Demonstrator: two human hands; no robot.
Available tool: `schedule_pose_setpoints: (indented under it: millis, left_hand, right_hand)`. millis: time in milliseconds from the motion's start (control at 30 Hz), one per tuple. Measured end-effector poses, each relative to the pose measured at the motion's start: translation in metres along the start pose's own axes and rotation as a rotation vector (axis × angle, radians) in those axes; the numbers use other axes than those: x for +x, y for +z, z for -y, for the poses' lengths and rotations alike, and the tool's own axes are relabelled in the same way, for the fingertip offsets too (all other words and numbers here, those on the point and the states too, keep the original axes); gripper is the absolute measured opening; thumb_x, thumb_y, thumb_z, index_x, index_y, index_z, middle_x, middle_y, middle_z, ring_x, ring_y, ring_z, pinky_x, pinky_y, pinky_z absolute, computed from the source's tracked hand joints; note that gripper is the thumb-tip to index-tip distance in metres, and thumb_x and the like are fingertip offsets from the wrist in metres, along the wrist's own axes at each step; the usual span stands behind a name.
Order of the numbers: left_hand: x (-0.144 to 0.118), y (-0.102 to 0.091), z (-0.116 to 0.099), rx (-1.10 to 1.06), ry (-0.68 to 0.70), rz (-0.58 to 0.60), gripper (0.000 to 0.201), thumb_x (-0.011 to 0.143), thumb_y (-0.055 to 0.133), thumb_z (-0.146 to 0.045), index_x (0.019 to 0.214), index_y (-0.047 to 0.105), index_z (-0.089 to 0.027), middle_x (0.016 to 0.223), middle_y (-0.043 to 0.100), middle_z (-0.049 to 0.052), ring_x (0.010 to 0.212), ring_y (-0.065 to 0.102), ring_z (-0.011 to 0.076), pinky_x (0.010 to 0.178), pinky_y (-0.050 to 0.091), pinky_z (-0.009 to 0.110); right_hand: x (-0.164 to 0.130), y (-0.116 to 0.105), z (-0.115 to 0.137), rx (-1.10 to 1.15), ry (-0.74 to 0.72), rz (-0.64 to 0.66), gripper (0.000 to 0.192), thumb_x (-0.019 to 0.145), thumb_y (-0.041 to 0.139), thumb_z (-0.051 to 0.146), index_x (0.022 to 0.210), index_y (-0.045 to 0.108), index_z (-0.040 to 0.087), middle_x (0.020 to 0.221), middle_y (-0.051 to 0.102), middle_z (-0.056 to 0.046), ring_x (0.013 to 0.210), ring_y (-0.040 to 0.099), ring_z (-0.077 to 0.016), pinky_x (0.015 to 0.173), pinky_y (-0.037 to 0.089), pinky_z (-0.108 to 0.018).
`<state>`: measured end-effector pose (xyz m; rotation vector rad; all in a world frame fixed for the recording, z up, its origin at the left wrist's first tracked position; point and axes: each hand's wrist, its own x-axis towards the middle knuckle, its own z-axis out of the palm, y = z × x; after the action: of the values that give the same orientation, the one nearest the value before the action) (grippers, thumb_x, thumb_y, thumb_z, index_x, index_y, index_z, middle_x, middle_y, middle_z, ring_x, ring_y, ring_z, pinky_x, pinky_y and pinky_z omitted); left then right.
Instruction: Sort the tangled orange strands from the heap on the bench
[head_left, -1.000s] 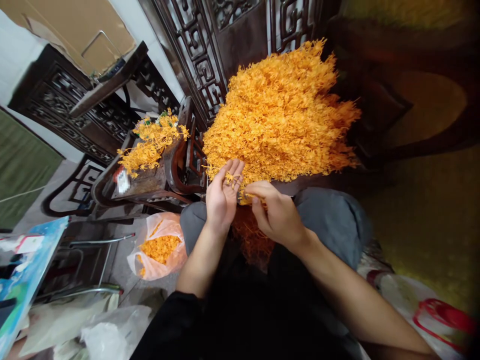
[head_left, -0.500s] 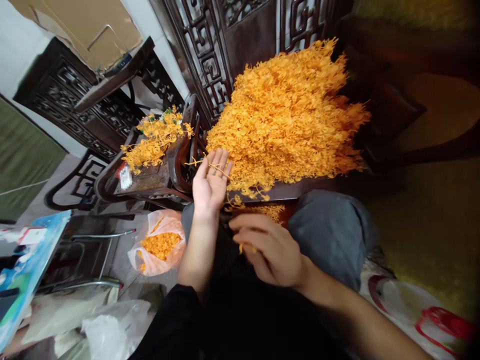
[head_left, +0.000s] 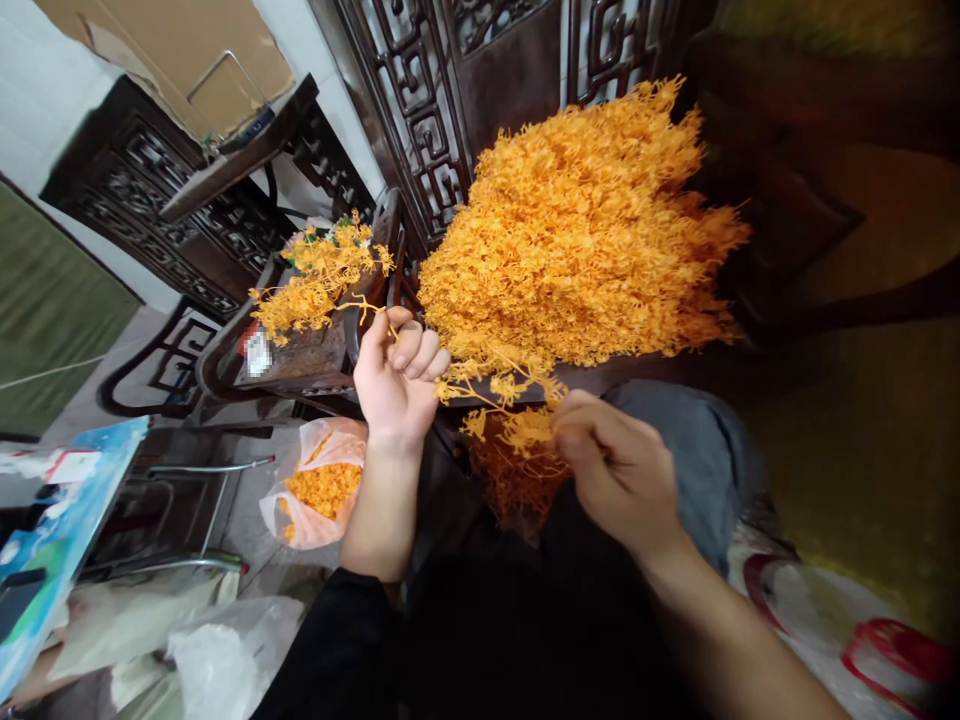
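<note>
Clearly, fiddly finger work over by that orange heap (head_left: pixel 585 230).
From here, the left hand (head_left: pixel 401 385) curls nearly closed round a thin stalk (head_left: pixel 361 304); the right hand (head_left: pixel 619 470), tightly bunched, pinches a branching sprig (head_left: pixel 525 428) before the dark bench (head_left: pixel 615 370).

Big dark wood chair back (head_left: pixel 510 75) stood at twelve, full of curly holes. White wall (head_left: pixel 67 70) showed at ten. Little wood table (head_left: pixel 315 357) stood at nine. Grey floor (head_left: pixel 244 528) lay at eight. Room was brighter at ten, very dark at three.
</note>
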<state>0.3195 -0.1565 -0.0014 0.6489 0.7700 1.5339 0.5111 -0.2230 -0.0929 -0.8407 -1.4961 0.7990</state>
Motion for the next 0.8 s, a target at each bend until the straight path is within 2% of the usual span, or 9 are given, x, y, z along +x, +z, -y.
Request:
schedule_pose_setpoints:
  millis: [100,167,267,333,467,567,633,700,800]
  left_hand:
    - [-0.003,-0.003,-0.009,-0.001,-0.084,0.05,0.042,0.107,0.042,-0.038,0.078,0.064,-0.019,0.054,0.017,-0.006,0.044,0.018,0.0091,0.042,0.023,0.021]
    - [-0.004,-0.001,-0.011,-0.002,-0.139,0.079,0.041,0.107,0.042,-0.037,0.078,0.063,-0.018,0.054,0.019,-0.006,0.044,0.02,0.0089,0.042,0.023,0.021]
    - [-0.006,0.01,-0.007,-0.024,-0.177,0.083,0.035,0.107,0.043,-0.034,0.083,0.063,-0.018,0.057,0.027,-0.005,0.047,0.029,0.0082,0.045,0.029,0.019]
    - [-0.007,0.017,-0.003,-0.029,-0.195,0.062,0.031,0.107,0.045,-0.032,0.087,0.064,-0.018,0.06,0.033,-0.003,0.05,0.036,0.0081,0.049,0.035,0.019]
    - [0.001,0.019,0.005,0.131,-0.22,0.062,0.025,0.106,0.045,-0.031,0.1,0.066,-0.018,0.079,0.057,0.003,0.07,0.059,0.0116,0.067,0.051,0.024]
    - [0.012,0.004,0.001,0.467,0.02,0.038,0.033,0.095,0.067,-0.029,0.126,0.062,-0.022,0.125,0.064,0.01,0.119,0.064,0.0226,0.1,0.052,0.036]
    - [0.017,-0.009,-0.008,0.765,0.338,-0.034,0.067,0.08,0.083,-0.027,0.141,0.054,-0.027,0.153,0.05,0.011,0.147,0.043,0.0285,0.118,0.039,0.042]
    - [0.015,-0.018,-0.02,1.066,0.551,-0.019,0.081,0.072,0.09,-0.031,0.144,0.054,-0.029,0.163,0.041,0.01,0.157,0.027,0.032,0.127,0.025,0.047]
    - [0.003,-0.021,-0.032,1.379,0.477,0.406,0.065,0.072,0.09,-0.037,0.132,0.067,-0.028,0.155,0.053,0.011,0.154,0.033,0.0365,0.129,0.016,0.054]
  right_hand:
    - [0.007,-0.019,0.002,-0.12,0.061,-0.046,0.034,0.105,0.053,0.025,0.138,0.063,0.024,0.079,0.064,-0.001,0.064,0.059,-0.0138,0.061,0.048,-0.029]
    - [0.014,-0.023,0.007,-0.216,-0.023,0.017,0.043,0.104,0.055,0.026,0.147,0.057,0.023,0.094,0.072,-0.005,0.074,0.068,-0.0165,0.07,0.055,-0.031]
    - [0.025,-0.009,0.013,-0.32,-0.192,0.233,0.047,0.103,0.057,0.029,0.149,0.053,0.02,0.124,0.074,-0.011,0.101,0.074,-0.0228,0.084,0.059,-0.033]
    - [0.031,0.006,0.011,-0.361,-0.164,0.293,0.044,0.104,0.054,0.03,0.147,0.054,0.019,0.129,0.072,-0.012,0.105,0.073,-0.0249,0.084,0.059,-0.035]
    - [0.045,0.028,-0.012,-0.091,0.086,0.277,0.024,0.104,0.052,0.035,0.102,0.069,0.017,0.094,0.074,-0.007,0.083,0.069,-0.0182,0.074,0.054,-0.029]
    - [0.053,0.027,-0.037,0.471,0.474,0.405,0.03,0.101,0.055,0.045,0.085,0.056,0.02,0.057,0.043,0.006,0.044,0.036,-0.0082,0.042,0.031,-0.02]
    - [0.055,0.023,-0.052,0.787,0.711,0.485,0.032,0.097,0.057,0.049,0.084,0.048,0.021,0.056,0.029,0.01,0.039,0.013,-0.0057,0.036,0.014,-0.019]
    - [0.054,0.02,-0.062,0.945,0.794,0.55,0.034,0.091,0.061,0.051,0.082,0.044,0.022,0.061,0.031,0.009,0.041,0.01,-0.0047,0.036,0.011,-0.019]
    - [0.054,0.021,-0.064,0.923,0.772,0.64,0.04,0.088,0.06,0.055,0.077,0.04,0.023,0.063,0.033,0.007,0.044,0.018,-0.0053,0.037,0.017,-0.02]
